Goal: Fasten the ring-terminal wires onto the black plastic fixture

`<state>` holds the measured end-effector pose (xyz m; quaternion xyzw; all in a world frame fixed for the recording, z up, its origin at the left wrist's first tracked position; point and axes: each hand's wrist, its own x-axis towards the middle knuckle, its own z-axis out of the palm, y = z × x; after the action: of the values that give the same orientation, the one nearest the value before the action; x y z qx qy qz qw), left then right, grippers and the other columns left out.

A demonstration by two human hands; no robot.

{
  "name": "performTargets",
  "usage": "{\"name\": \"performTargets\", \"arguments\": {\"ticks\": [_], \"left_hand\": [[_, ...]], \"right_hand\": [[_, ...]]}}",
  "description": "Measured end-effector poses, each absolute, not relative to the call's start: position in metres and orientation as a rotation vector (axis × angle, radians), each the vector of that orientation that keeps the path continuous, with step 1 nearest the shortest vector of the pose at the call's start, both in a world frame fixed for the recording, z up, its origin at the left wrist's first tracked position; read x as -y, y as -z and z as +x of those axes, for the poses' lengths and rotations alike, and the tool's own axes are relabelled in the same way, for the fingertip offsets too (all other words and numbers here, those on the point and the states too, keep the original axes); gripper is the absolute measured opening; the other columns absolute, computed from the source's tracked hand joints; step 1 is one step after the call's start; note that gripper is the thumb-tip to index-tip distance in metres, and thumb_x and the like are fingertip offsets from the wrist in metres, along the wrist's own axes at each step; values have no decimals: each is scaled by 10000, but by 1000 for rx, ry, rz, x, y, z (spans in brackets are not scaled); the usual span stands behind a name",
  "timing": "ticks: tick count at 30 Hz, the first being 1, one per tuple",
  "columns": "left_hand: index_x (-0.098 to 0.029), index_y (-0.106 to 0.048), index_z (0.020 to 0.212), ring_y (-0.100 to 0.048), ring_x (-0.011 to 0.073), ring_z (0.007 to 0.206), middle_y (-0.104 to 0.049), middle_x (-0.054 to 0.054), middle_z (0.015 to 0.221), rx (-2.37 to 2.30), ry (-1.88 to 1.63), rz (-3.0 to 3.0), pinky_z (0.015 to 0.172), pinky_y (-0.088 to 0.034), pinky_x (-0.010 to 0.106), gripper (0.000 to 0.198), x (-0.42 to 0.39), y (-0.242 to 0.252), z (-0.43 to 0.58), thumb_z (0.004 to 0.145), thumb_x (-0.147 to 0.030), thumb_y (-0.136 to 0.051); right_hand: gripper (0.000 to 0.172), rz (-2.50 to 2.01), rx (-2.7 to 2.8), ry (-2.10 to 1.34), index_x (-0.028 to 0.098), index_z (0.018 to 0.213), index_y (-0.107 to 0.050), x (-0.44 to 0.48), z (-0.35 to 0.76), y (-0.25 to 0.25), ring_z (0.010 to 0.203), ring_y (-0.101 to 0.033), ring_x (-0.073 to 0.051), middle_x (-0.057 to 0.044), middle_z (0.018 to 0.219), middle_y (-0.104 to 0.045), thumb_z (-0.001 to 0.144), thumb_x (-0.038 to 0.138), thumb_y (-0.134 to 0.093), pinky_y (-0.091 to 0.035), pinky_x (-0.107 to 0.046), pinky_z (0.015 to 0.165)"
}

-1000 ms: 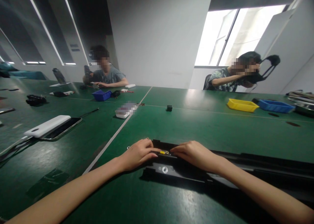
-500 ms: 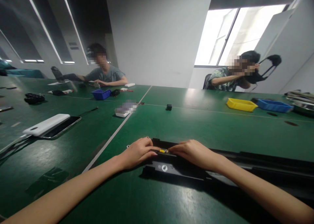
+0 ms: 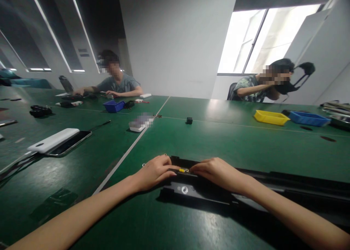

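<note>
A black metal channel (image 3: 201, 196) lies along the table in front of me, its left end between my hands. My left hand (image 3: 155, 172) is closed at that end, thumb and forefinger pinching a cable lug (image 3: 182, 170) with a yellow sleeve and a metal ring. The lug's ring points right, inside the channel. My right hand (image 3: 218, 172) reaches over the channel from the right, its fingertips together beside the ring. Whatever those fingertips hold, if anything, is hidden. Small metal rings (image 3: 143, 165) show behind my left hand.
On the left lie a white power bank (image 3: 54, 140) and a phone (image 3: 71, 143) with cables. A small black block (image 3: 189, 120) sits ahead. Blue (image 3: 113, 106) and yellow (image 3: 270, 117) bins stand farther off. Two people (image 3: 119, 84) sit across the green table.
My hands keep nearly the same pose around the lug. The whole view has shifted slightly. Across the table, the person on the left has moved an arm, and the person on the right has lowered their head.
</note>
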<state>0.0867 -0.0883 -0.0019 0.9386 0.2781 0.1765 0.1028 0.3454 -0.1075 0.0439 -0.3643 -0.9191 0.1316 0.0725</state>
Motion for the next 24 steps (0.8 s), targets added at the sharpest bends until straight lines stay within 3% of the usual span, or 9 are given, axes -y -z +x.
{"name": "performTargets", "arguments": {"ticks": [24], "left_hand": [[-248,-550,1219,-481,192,868,-503,60,939,-832,-510,2777,792,-408,304,378,88,2,87,974,-395,-302]], "right_hand": [[307,-1117,2750,-362,216,1112,-629,107,347,-41,839,-650,-172,-52,1005,-685,934,276,-386,-478,-247,735]]}}
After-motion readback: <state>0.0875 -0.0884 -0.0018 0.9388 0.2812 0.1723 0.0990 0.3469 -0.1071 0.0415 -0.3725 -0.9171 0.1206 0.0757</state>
